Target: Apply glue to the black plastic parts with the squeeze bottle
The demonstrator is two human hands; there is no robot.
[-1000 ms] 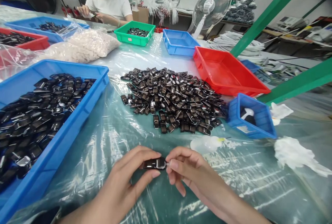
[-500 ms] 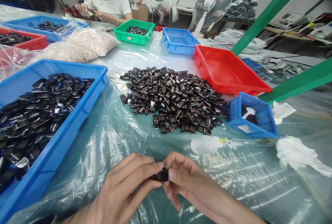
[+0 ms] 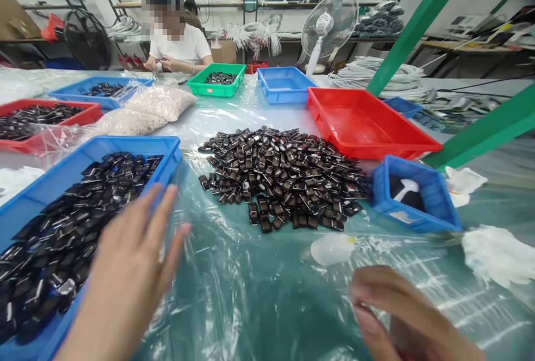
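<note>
My left hand (image 3: 129, 261) is over the right side of the large blue tray (image 3: 165, 155), its fingers spread and nothing seen in them. That tray holds many small black plastic pieces (image 3: 67, 227). My right hand (image 3: 397, 305) is low on the right above the plastic-covered table (image 3: 259, 288), fingers curled and blurred; whether anything is in it is hidden. A wide heap of dark, shiny pieces (image 3: 284, 177) lies mid-table, beyond both hands. The small blue bin (image 3: 418, 216), with a white and black item inside, stands right of the heap.
A red tray (image 3: 371, 127) and a blue tray (image 3: 284, 88) stand behind the heap. Farther left are a green tray (image 3: 215, 89), a bag of pale pieces (image 3: 161, 106) and a red tray (image 3: 86, 113). Green bars (image 3: 422, 27) cross the right side. A person (image 3: 178, 43) sits opposite.
My hands have parted. The left has moved left over the blue tray and opened; the right has moved right. The black piece held between them is no longer visible there. The view has tilted up.
</note>
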